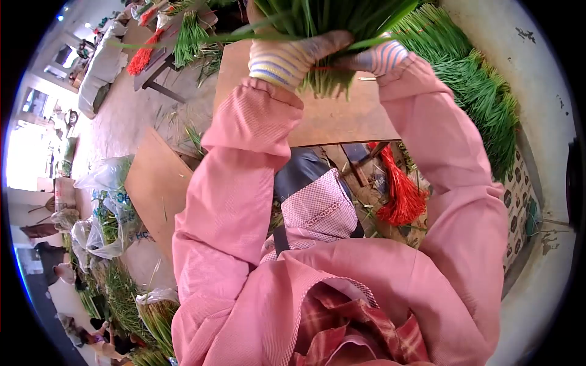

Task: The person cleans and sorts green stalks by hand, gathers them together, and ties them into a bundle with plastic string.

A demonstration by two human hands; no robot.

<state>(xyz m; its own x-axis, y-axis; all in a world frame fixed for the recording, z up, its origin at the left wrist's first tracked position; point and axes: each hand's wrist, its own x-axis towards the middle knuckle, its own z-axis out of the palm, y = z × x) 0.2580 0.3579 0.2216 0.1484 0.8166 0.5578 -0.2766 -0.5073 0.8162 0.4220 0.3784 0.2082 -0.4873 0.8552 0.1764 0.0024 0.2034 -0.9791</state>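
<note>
Both of my hands wear striped knit gloves and grip one thick bundle of green chives at the top of the view. My left hand wraps round its left side, the thumb lying across the stalks. From the right, my right hand closes on the same bundle near its lower part. A thin red tie shows across the stalks between the hands. Pale cut ends point toward me, over the wooden tabletop. The leaf tips run out of view.
Bundled chives are piled along the wall on the right. Red ties hang below the tabletop's near edge. A bench with more red strands stands at the far left. Plastic bags and loose greens lie left; people are at lower left.
</note>
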